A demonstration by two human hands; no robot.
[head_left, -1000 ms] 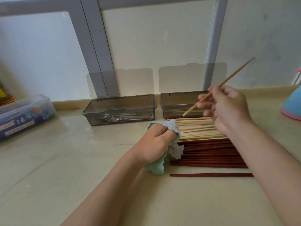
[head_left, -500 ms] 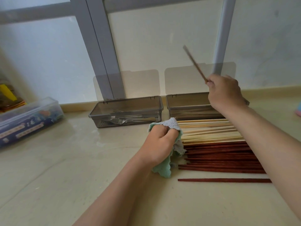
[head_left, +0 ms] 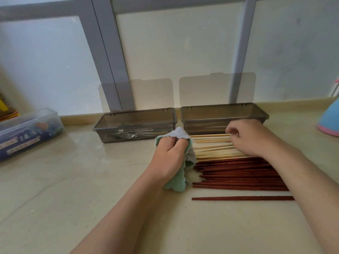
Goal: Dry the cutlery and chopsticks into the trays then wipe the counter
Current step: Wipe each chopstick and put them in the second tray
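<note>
Fingers: L hand [head_left: 168, 158] clamped on cloth [head_left: 176, 184]; R hand [head_left: 251, 138] curled onto far pale stick [head_left: 209, 135], can't tell if pinched.
On counter [head_left: 73, 180]: 2 grey trays at back, L tray [head_left: 113, 138] w/ forks [head_left: 126, 135], R tray [head_left: 203, 123] w/ sticks inside. Just in front of R tray: pale sticks [head_left: 211, 153] in row, dark sticks [head_left: 238, 173] touching on near side, lone dark stick [head_left: 242, 198] apart, nearest. Cloth at rows' left ends.
</note>
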